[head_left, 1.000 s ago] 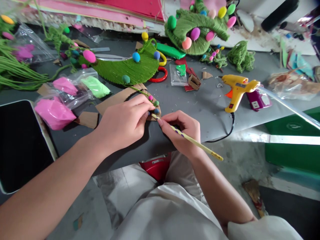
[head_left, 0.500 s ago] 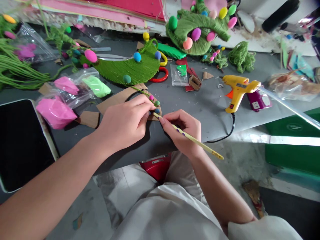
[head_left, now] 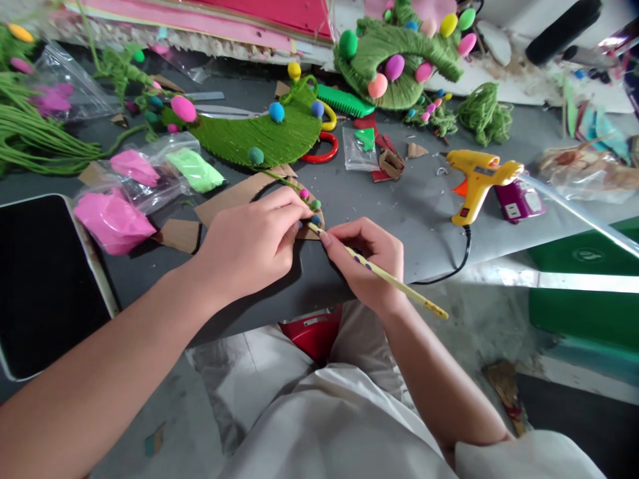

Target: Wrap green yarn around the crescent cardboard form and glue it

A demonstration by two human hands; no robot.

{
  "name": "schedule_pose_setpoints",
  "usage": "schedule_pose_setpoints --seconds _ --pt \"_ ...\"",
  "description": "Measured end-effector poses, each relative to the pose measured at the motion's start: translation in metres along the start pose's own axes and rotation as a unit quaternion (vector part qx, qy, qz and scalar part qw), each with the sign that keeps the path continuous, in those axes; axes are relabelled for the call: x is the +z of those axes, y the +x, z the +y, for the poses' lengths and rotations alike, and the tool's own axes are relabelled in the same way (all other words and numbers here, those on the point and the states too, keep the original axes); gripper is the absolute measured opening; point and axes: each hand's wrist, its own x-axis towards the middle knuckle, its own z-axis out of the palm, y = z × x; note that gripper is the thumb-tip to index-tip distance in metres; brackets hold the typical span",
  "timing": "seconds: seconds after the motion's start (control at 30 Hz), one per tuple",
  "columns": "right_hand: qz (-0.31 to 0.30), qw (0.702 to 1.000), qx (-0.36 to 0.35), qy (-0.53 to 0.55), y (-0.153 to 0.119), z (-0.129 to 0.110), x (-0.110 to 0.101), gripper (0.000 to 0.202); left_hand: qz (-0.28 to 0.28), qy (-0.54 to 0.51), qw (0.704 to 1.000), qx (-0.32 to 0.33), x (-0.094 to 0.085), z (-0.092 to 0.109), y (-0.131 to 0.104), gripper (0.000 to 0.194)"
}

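Note:
My right hand [head_left: 369,259] grips a pale yellow pencil [head_left: 417,297] with purple dots, its front end at the fingertips of my left hand [head_left: 252,239]. The left fingers are pinched together; what lies between them is hidden. Right beside those fingertips runs a thin green strand [head_left: 285,179] carrying small pink, green and blue balls [head_left: 315,205]. Under the hands lies a brown cardboard piece [head_left: 227,199] at the table's near edge. Just beyond it rests a crescent wrapped in green yarn [head_left: 239,141], dotted with coloured balls.
Left are a tablet [head_left: 44,286], bagged pink clay [head_left: 114,223] and green clay [head_left: 194,169]. Red-and-yellow-handled scissors [head_left: 322,156] and a green comb [head_left: 344,101] lie behind. On the right sits a yellow glue gun [head_left: 474,176], its cord over the edge. Another green yarn piece [head_left: 364,60] is at the back.
The view has shifted very slightly. Both hands and the pencil keep the same pose, with no clear movement.

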Motion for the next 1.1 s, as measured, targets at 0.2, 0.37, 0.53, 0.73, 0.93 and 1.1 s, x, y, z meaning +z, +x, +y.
schedule_pose_setpoints --seconds 0.2,0.37,0.53,0.73,0.93,1.1 --pt "-0.008 1.000 -0.022 -0.007 -0.004 -0.001 -0.009 0.011 0.006 -0.011 1.000 0.007 -0.001 0.000 0.000 0.032" --pt "-0.067 0.997 -0.045 0.018 0.010 -0.005 -0.038 0.011 0.010 -0.008 0.999 0.032 -0.001 -0.003 0.001 0.033" --pt "-0.082 0.988 -0.115 -0.055 0.020 -0.014 -0.043 0.005 0.009 -0.013 0.999 0.031 -0.001 -0.005 0.002 0.033" --pt "-0.083 0.974 -0.164 -0.132 0.016 -0.006 -0.022 0.008 0.004 -0.022 0.999 0.025 -0.003 -0.002 0.001 0.032" --pt "-0.107 0.959 -0.222 -0.138 0.022 -0.005 -0.016 0.008 0.005 -0.009 1.000 0.004 -0.004 -0.001 0.001 0.039" --pt "-0.131 0.952 -0.215 -0.174 0.023 -0.012 -0.015 0.010 -0.009 -0.016 1.000 -0.014 -0.005 0.000 0.001 0.042"
